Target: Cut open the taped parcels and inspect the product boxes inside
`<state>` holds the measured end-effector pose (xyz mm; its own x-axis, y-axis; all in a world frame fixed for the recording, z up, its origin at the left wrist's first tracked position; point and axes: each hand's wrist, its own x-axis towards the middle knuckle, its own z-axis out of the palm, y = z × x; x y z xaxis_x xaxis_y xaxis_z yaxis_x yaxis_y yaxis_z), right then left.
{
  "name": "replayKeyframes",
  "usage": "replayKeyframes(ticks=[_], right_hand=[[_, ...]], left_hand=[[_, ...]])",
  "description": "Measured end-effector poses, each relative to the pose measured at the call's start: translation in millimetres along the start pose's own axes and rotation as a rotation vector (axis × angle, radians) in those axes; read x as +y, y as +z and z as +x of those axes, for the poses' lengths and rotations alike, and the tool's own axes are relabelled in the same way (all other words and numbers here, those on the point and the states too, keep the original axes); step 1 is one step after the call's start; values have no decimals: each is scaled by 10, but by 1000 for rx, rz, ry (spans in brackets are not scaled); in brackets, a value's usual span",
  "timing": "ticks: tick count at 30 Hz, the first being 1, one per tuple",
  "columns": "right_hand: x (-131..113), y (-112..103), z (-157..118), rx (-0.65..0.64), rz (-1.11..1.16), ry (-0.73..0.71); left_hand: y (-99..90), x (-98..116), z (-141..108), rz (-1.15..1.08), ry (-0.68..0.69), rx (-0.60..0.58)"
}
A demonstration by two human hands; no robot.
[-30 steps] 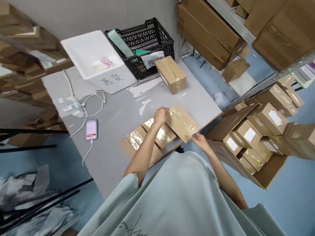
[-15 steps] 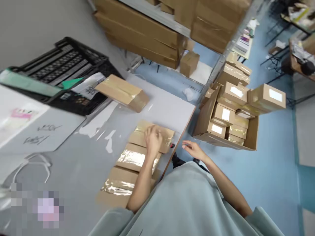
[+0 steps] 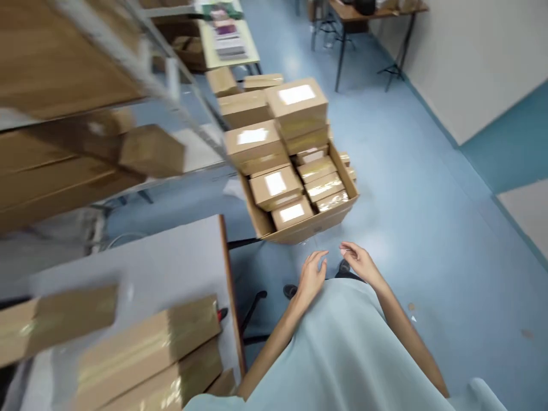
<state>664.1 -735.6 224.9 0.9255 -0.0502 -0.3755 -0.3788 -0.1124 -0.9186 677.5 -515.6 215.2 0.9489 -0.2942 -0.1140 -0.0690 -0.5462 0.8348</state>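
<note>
My left hand [image 3: 312, 275] hovers in front of my body, its thumb and fingers apart and nothing between them. Close by on the right, my right hand [image 3: 359, 261] is also in the air, fingers loosely curved and empty. Just beyond both hands stands a large open carton [image 3: 306, 227], packed with smaller taped cardboard boxes [image 3: 324, 185]. Several of these carry white labels, such as the box [image 3: 297, 108] on top at the back. To the left, taped cardboard boxes [image 3: 141, 348] lie side by side on the grey table [image 3: 180, 257]. Neither hand touches a box.
A metal shelf [image 3: 158, 91] with big cartons rises at the upper left. Behind the large carton, a narrow table [image 3: 252, 45] holds a stack of papers. A brown desk [image 3: 338, 11] stands farther back. Blue floor [image 3: 428, 200] extends to the right.
My view has swung right toward the large carton. My left hand has left the taped boxes on the table and come beside my right hand.
</note>
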Motion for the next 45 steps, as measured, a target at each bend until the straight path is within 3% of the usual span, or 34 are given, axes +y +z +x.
replayKeyframes(ticks=[5, 8, 11, 16, 20, 24, 29, 33, 37, 41, 45], right_hand=[[333, -1078, 47, 205, 56, 120], [378, -1509, 243, 247, 67, 139], [298, -1858, 610, 252, 60, 120], [18, -2495, 1476, 206, -72, 94], [-276, -3039, 2284, 160, -287, 192], [-599, -3515, 3128, 56, -468, 195], [-892, -3954, 4220, -74, -616, 135], [-992, -4173, 5193, -262, -740, 135], [-1014, -4256, 6248, -528, -912, 100], [-939, -4277, 7220, -719, -1064, 99], [-574, -4240, 8079, -704, -991, 139]], left_hand=[[779, 596, 783, 36, 70, -155], [1050, 896, 1200, 35, 92, -196], [1254, 1071, 1674, 21, 89, -241], [1613, 1163, 2712, -29, 19, -284], [1809, 1298, 3681, -59, -64, -235], [1831, 1530, 4576, -60, -145, -165], [1725, 1733, 5484, -5, -206, -136], [1645, 1672, 6124, 44, -282, -70], [1636, 1394, 6699, 113, -441, 34], [1706, 989, 7174, 149, -610, 93], [1920, 377, 7604, 109, -769, 109]])
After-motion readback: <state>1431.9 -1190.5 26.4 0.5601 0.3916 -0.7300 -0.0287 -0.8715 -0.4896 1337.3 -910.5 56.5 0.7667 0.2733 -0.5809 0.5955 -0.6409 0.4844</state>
